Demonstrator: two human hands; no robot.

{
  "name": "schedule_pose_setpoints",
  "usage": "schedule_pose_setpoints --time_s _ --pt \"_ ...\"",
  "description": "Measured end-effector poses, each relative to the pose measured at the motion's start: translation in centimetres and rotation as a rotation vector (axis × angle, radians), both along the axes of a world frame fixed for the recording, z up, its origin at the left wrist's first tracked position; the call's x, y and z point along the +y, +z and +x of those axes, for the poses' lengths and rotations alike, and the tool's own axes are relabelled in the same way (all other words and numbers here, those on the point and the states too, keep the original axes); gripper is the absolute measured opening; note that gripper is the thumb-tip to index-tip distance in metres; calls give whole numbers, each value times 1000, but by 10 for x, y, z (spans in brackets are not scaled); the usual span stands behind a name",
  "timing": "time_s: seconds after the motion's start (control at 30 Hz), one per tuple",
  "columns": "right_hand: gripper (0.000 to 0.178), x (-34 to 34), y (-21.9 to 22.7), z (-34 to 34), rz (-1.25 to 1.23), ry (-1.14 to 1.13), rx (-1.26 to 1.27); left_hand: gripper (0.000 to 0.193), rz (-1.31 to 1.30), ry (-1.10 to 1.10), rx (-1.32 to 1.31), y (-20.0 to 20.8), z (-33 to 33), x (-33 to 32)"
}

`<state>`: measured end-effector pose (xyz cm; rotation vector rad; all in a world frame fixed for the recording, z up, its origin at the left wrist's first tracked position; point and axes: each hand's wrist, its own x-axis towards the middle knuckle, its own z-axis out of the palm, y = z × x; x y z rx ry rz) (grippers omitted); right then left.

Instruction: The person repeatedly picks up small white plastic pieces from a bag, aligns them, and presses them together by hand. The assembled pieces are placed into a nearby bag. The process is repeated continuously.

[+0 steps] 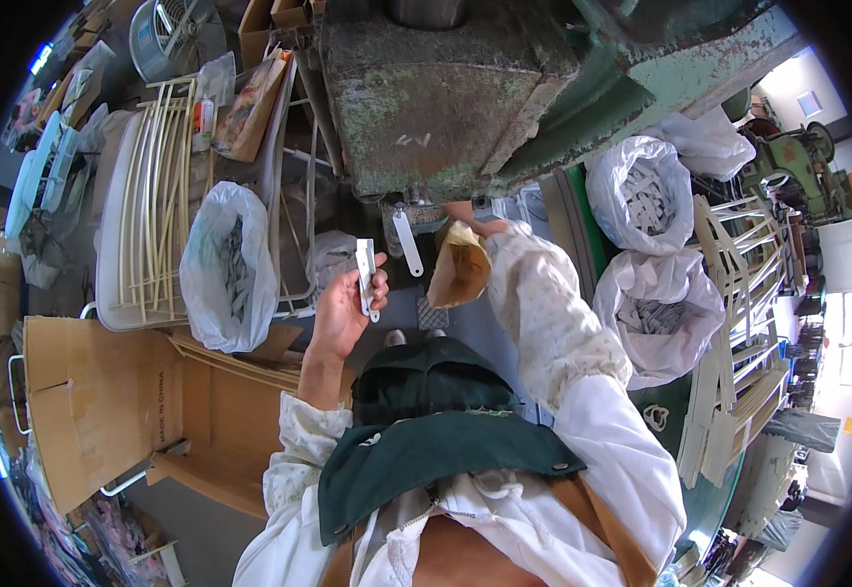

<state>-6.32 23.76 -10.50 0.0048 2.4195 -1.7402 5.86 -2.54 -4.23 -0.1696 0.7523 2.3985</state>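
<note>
My left hand (pixel 351 299), left of the press, is closed around a flat, pale metal strip (pixel 365 274) with a small hole at its lower end. Another flat strip (pixel 407 245), also with a hole at its lower end, juts out below the press head, tilted a little. My right hand (pixel 484 224) reaches in under the right side of the press head. Its fingers are mostly hidden. Just in front of that hand is a tan, cup-shaped piece (pixel 460 268); what holds it up is not visible.
The heavy green press (pixel 436 117) looms ahead. A white bag of metal pieces (pixel 230 269) stands left; two more bags (pixel 643 196) (pixel 659 313) stand right. An open cardboard box (pixel 103 401) lies lower left. Racks of pale rods (pixel 157 201) flank the work spot.
</note>
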Motion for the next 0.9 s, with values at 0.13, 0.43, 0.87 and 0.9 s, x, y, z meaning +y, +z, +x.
schedule_pose_setpoints --time_s 0.13,0.43,0.87,0.9 --pt "28 -8 67 40 72 301 -88 28 -236 95 47 -5 5 7" --pt "43 -28 44 25 8 88 -194 21 -552 241 275 13 1 18" --pt "35 -41 93 86 -87 107 -188 18 -687 191 530 38 -41 46" --pt "34 -43 96 88 -117 74 -181 18 -697 200 533 38 -40 46"
